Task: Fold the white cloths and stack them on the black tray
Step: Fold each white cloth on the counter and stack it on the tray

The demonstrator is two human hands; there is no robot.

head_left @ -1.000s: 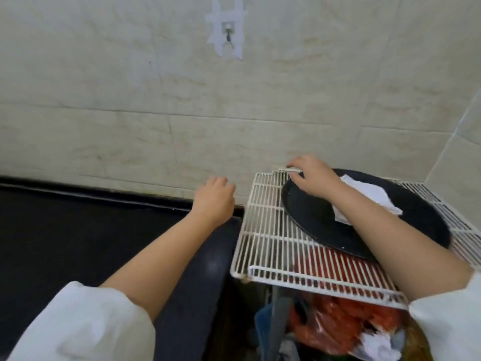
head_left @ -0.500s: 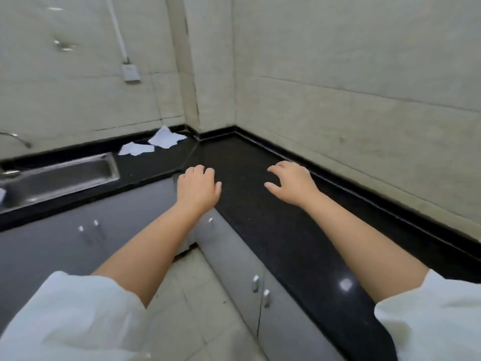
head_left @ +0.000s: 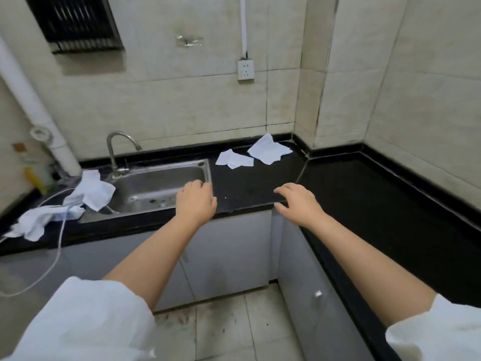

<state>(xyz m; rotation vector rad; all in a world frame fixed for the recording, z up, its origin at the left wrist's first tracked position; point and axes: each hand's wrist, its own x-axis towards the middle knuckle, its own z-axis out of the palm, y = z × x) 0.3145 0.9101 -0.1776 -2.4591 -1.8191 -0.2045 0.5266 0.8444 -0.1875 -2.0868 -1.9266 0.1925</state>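
Two white cloths lie crumpled on the black counter near the back corner: a smaller cloth (head_left: 234,158) and a larger cloth (head_left: 269,149) to its right. Another white cloth (head_left: 95,190) hangs over the sink's left edge, and a further bunched cloth (head_left: 44,220) lies at the counter's left. My left hand (head_left: 195,203) hovers over the sink's right front corner, fingers loosely curled, holding nothing. My right hand (head_left: 299,204) is stretched over the counter's front edge with fingers spread and empty. The black tray is out of view.
A steel sink (head_left: 158,186) with a curved tap (head_left: 117,147) is set in the black L-shaped counter (head_left: 364,204). A white cable (head_left: 58,246) trails over the left edge. Grey cabinet doors (head_left: 229,251) stand below, a wall socket (head_left: 245,69) above.
My view has swung left from the wire rack and black tray to the sink corner. My right hand left the tray; both hands now reach toward the counter by the sink.
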